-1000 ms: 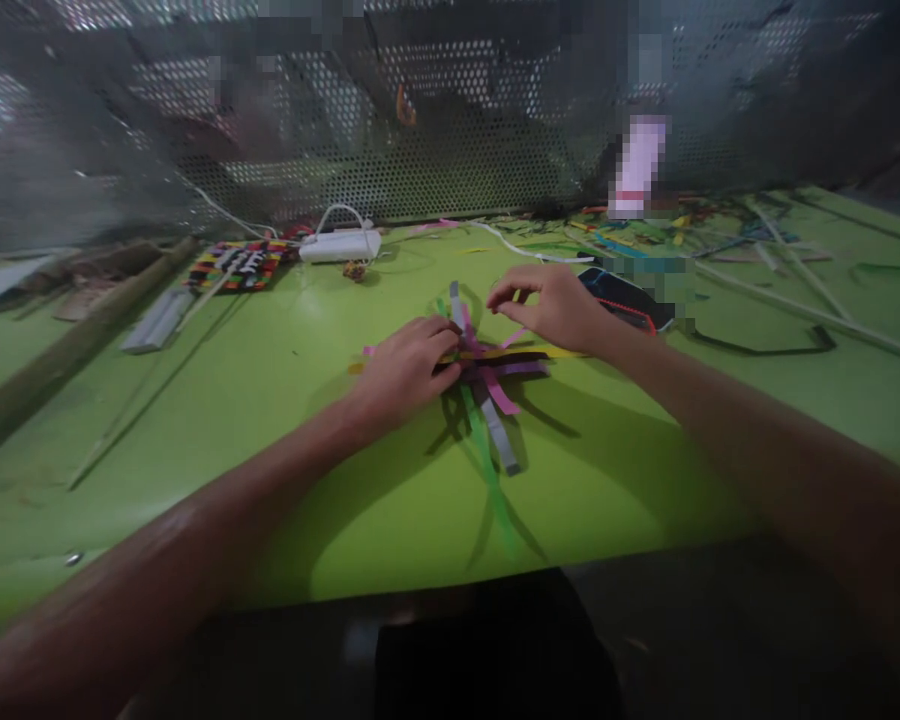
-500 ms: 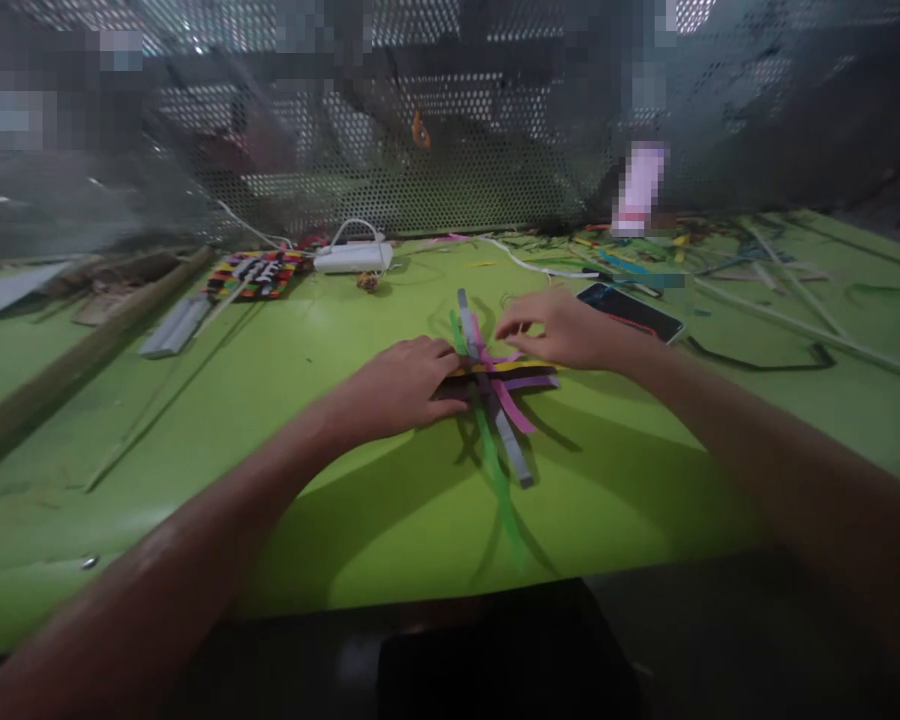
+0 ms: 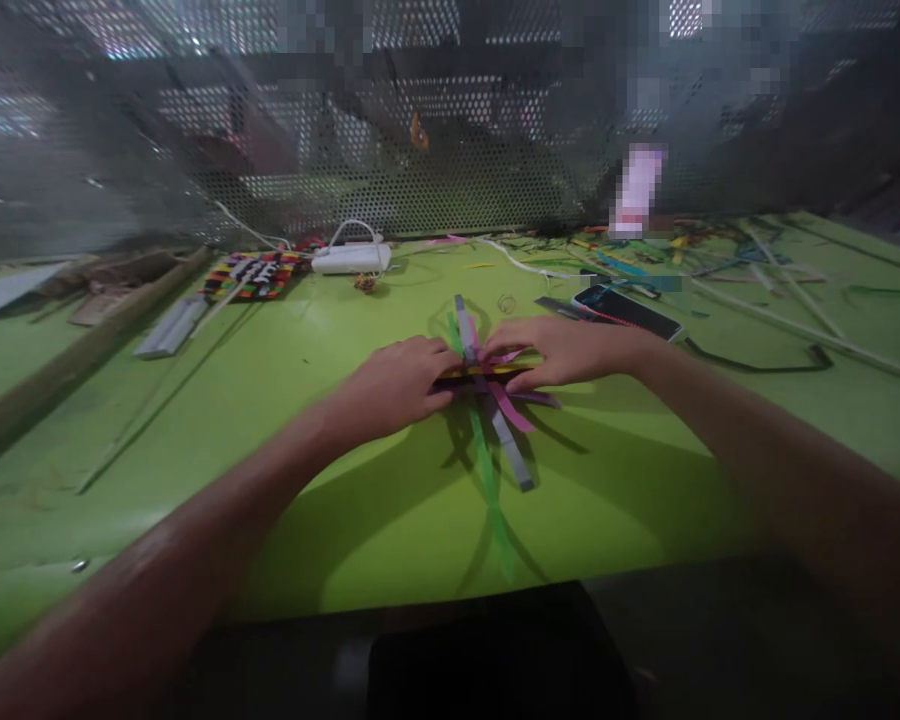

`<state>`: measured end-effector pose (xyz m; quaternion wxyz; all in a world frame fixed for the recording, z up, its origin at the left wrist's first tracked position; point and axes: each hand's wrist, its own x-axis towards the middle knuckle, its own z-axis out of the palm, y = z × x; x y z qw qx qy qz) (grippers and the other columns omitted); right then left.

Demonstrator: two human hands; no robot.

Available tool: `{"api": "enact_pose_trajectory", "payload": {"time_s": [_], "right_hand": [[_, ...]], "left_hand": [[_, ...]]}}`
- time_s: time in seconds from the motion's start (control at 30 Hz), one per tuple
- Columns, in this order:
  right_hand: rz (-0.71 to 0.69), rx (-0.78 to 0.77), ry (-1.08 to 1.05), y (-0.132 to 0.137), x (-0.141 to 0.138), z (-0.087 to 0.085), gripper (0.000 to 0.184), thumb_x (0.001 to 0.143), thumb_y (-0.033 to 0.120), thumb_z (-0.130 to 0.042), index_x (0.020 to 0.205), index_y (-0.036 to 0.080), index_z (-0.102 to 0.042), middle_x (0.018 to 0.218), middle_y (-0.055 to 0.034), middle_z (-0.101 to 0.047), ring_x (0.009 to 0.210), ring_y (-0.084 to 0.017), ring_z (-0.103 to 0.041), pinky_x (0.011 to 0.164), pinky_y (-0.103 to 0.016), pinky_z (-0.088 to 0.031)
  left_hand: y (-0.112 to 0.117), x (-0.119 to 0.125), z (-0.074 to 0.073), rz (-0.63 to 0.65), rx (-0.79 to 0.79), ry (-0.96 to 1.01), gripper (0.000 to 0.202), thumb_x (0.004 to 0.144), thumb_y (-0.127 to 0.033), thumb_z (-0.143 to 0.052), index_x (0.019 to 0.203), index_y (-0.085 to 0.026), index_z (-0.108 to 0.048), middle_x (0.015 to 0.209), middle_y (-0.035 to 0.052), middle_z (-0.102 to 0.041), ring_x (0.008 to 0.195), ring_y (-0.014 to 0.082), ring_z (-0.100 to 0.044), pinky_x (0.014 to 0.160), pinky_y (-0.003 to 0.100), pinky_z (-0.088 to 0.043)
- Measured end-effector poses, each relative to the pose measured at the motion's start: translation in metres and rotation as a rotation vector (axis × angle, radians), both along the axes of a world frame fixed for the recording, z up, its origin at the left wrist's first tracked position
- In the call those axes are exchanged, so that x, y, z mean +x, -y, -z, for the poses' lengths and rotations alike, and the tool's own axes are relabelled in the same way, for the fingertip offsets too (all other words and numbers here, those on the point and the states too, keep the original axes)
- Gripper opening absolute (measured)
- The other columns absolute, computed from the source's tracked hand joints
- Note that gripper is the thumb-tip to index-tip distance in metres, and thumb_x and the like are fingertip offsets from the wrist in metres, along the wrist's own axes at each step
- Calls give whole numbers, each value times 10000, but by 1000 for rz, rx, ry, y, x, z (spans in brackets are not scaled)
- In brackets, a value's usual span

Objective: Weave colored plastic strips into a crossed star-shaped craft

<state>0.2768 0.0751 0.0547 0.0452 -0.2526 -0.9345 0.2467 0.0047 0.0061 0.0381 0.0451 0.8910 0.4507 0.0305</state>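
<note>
Several flat coloured strips cross each other over the green tabletop. A green strip (image 3: 485,462) and a grey strip (image 3: 513,455) run toward the front edge, with a shorter pink strip (image 3: 511,408) beside them. Across these lie a yellow strip (image 3: 477,371), a dark strip and a purple strip (image 3: 544,397). My left hand (image 3: 409,378) is closed on the left ends of the crosswise strips, thumb below and fingers above. My right hand (image 3: 570,350) grips the same crosswise strips just right of the crossing. Its fingertips partly cover the crossing.
At the back left are a woven multicoloured piece (image 3: 251,275), a white power bank-like box (image 3: 352,258) and grey bars (image 3: 171,328). A long wooden pole (image 3: 82,365) lies at left. A phone (image 3: 628,312) and loose strips lie behind my right hand. A perforated metal panel (image 3: 480,190) stands behind.
My right hand has come down and toward me onto the crosswise strips, from hovering above them. A dark flat piece beside the phone is now uncovered. My left hand has shifted slightly left.
</note>
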Motion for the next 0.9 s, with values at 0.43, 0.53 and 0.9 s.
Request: {"api": "enact_pose_trajectory", "payload": {"time_s": [0.43,0.53,0.9], "right_hand": [[18,15,17,7,-3,-1,368,870,209,-876,1229,275,-829,1316,-104,-821,1241,-329,-738,1128,-470,-572],[-23,35,-5,5,-4,1,285,913,163,-794,1181,252,-827,1261,-100,-833,1179,-295,-742,1087,-445,-576],[-40,91,10,3,-7,5,230,984,217,-764,1209,223,-815,1290,-109,-829,1170,-281,-745,1064,-428,-577]], "left_hand": [[1,4,7,-12,37,5,253,1085,-258,-609,1268,-207,-777,1232,130,-789,1147,325,-740,981,459,-638],[2,5,6,-19,40,-19,268,1084,-249,-606,1284,-191,-775,1260,141,-789,1176,342,-740,1011,481,-641],[-2,7,17,1,74,18,273,1093,-285,-622,1265,-146,-783,1287,189,-763,1196,367,-720,1026,504,-632]]}}
